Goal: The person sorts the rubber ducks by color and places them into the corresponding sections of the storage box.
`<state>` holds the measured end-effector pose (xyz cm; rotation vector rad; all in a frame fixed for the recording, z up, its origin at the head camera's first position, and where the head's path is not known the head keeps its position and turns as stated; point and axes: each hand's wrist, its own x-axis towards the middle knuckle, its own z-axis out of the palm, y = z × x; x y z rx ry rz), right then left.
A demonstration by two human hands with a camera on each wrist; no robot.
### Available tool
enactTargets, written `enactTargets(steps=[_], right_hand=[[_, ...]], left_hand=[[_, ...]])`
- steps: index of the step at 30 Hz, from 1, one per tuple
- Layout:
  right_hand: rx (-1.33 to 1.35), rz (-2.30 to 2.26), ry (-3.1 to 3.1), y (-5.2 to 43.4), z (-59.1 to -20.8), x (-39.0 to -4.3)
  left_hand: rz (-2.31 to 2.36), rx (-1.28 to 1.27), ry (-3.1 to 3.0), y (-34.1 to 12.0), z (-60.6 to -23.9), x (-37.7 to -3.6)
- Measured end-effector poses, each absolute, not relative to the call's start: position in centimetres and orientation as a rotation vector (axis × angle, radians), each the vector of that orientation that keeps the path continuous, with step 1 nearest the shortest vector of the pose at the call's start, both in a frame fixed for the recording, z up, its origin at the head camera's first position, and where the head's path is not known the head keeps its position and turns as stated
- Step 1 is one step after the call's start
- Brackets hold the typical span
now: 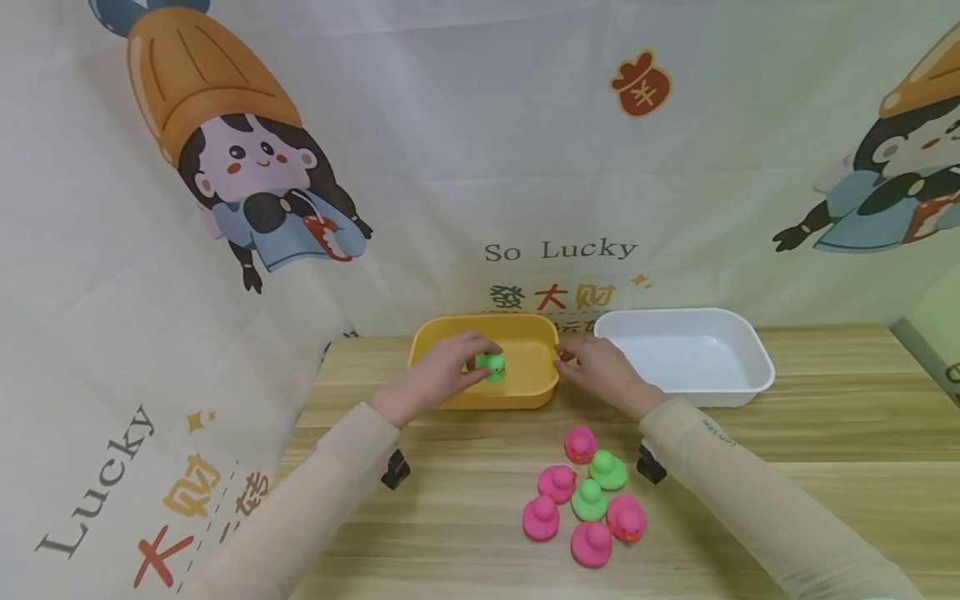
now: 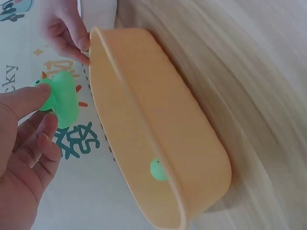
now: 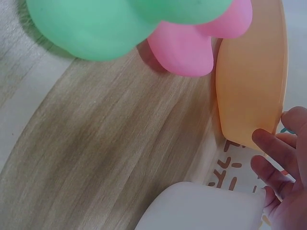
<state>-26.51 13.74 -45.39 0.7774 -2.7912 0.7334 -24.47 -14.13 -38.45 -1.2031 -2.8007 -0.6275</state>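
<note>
My left hand is over the yellow basin, pinching a green rubber duck between thumb and fingers. In the left wrist view the duck is held up above the rim, and the head of another green duck shows inside the basin. At the basin's right end, my right hand pinches the rim between thumb and fingers. The right wrist view also has this hand at the rim, beside the white basin.
Nearer on the wooden table lies a cluster of pink ducks and green ducks. The white basin stands right of the yellow one. A printed cloth hangs close behind both basins.
</note>
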Motion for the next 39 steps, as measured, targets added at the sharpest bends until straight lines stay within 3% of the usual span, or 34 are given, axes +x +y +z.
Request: enactTargets(steps=[39], right_hand=[[0.777,0.718,-2.814,13.9,-45.4,-26.5]], left_hand=[[-0.718,-0.87,-2.99,-14.4,-38.3,-30.7]])
